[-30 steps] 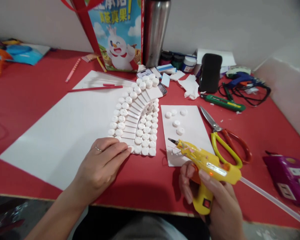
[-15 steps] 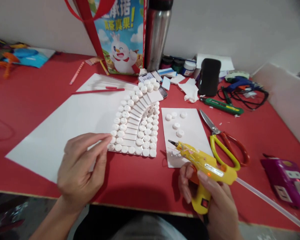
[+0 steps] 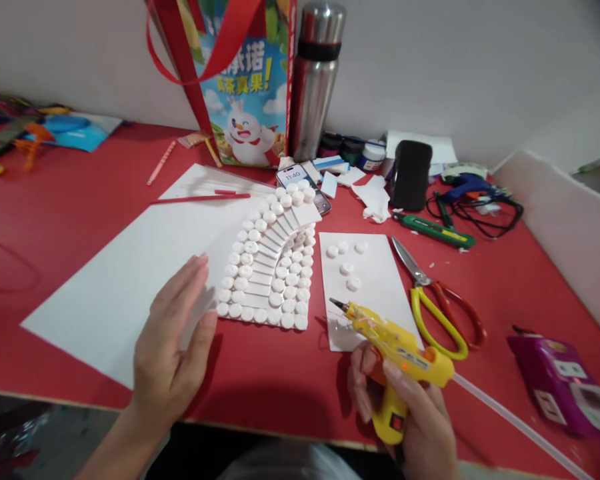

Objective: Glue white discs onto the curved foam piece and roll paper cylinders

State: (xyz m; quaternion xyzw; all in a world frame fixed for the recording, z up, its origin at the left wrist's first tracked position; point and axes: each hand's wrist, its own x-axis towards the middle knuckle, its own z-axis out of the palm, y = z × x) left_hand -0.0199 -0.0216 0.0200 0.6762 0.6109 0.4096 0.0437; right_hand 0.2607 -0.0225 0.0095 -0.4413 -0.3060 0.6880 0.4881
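Observation:
My left hand [image 3: 173, 340] is held beside the lower left of a small white model [image 3: 260, 273], thumb apart from the other fingers and nothing in it. The model has a curved row of narrow steps, bordered on both sides by round white discs. In my right hand [image 3: 415, 413] is a yellow glue gun [image 3: 395, 340], gripped by its handle, with its nozzle pointing left and a long glue stick [image 3: 520, 427] out of its back. Below the nozzle lies a white card [image 3: 375, 293] bearing several loose discs [image 3: 347, 269].
Scissors [image 3: 423, 287] and a green utility knife [image 3: 435, 230] lie right of the card. A phone [image 3: 293, 175] sits behind the model. At the back stand a steel flask [image 3: 315, 93] and a printed bag [image 3: 245, 100]. A purple box [image 3: 560, 380] is far right, a white sheet [image 3: 115, 287] left.
My left hand has drawn back from the model's left edge, and its pinched fingers have spread. The view has tilted up slightly. The glue gun stays in my right hand.

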